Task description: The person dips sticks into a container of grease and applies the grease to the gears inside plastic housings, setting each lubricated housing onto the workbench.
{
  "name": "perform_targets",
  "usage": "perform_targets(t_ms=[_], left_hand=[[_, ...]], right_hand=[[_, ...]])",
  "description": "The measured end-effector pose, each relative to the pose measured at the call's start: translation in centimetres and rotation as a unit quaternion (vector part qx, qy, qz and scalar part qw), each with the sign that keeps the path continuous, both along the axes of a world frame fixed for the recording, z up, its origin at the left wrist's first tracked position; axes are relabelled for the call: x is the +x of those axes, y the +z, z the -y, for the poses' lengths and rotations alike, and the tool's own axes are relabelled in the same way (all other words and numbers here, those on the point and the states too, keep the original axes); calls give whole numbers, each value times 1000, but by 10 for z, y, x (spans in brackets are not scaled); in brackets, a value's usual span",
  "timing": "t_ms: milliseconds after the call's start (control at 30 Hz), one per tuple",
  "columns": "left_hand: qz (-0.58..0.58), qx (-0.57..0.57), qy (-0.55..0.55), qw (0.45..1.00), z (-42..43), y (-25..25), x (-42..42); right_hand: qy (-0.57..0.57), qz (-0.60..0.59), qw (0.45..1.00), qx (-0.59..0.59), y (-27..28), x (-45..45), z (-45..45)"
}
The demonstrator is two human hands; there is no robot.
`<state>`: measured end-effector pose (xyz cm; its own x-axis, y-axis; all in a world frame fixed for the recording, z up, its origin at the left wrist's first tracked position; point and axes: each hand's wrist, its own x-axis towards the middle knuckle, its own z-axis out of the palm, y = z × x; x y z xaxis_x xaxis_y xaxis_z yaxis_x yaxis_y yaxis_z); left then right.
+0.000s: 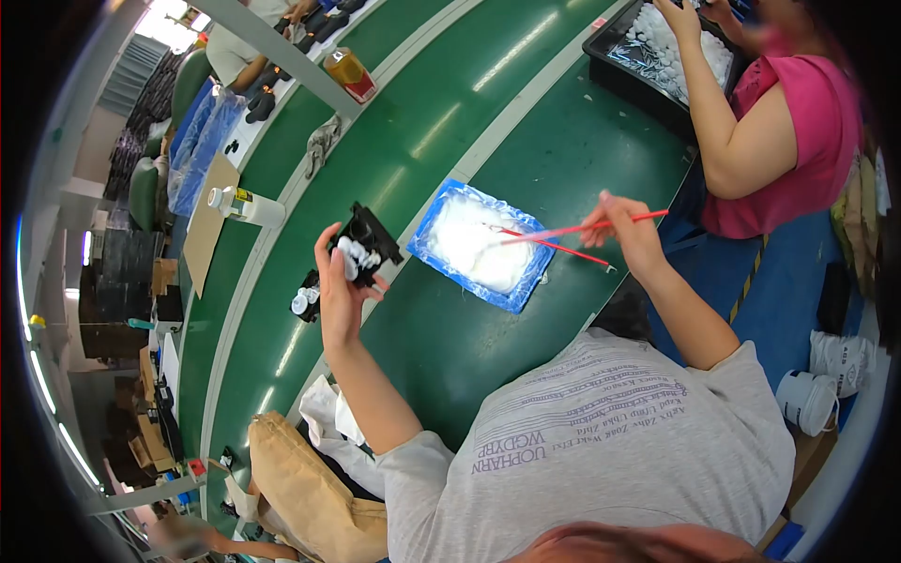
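Note:
A black plastic part with white gears (361,251) is held up in my left hand (340,298), over the green table. My right hand (627,230) grips a red brush (601,225) whose tip reaches over a blue tray (526,298). White grease-like material (469,239) fills that tray, which is wrapped in clear film. A second red stick (572,251) lies across the tray's right edge, below the brush. Beside my left hand is another black piece with a white round part (303,302).
A co-worker in a pink top (788,141) stands at the right by a black bin (624,70) of white parts. A white bottle (246,206), a grey rag (322,145) and a yellow-orange bottle (350,75) are farther left. Brown cloth (300,488) lies near my left elbow.

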<state>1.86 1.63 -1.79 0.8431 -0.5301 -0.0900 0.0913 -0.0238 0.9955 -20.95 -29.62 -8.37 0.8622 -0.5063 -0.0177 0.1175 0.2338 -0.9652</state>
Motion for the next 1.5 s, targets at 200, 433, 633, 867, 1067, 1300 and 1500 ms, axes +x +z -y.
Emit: perform_targets(t_ms=[200,433,633,867,1067,1300,1500], left_hand=[[44,-4,51,998,18,-6,6],[-6,-56,10,998,10,-16,-2],[12,-57,-28,998,18,-12,-10],[58,-36,-38,997,34,-3,-30],[58,-38,-47,997,33,1,-36],[176,93,-75,977,27,14,-45],[163,92,-62,980,24,18,-46]], right_hand=[[-23,43,996,-72,8,-3,-11],[-68,-22,980,187,-3,2,1],[-102,-13,953,285,-8,3,1],[-58,74,983,161,26,10,-24],[-52,83,992,74,31,18,-38],[94,151,932,-315,68,17,-24],[114,170,859,-469,93,19,-11]])
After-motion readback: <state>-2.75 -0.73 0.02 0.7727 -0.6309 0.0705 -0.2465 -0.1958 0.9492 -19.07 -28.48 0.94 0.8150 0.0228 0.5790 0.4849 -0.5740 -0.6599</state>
